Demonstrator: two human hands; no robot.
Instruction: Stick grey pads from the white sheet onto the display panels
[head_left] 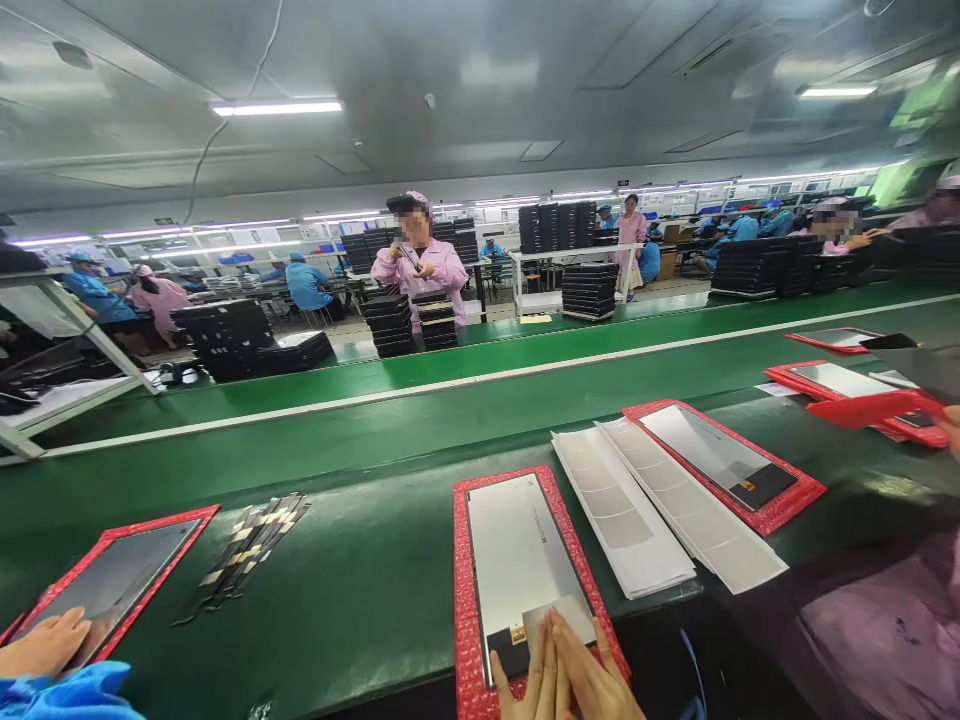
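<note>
Two bare hands lie open side by side, the left hand (523, 682) and the right hand (594, 675), fingers flat and gripping nothing, on a pale tab (561, 620) at the near end of a display panel (525, 555). The panel sits in a red mat (466, 610) on a green tabletop (360, 600). A small label (518, 634) on its black end is too small to read. White sheets (664, 500) lie beside the mat, and a blue-sleeved co-worker's hand (45, 645) rests on another panel (112, 590) at left.

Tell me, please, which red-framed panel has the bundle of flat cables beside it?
The far-left panel, under a blue-sleeved hand; the cables lie just to its right, and no other panel has them.
</note>
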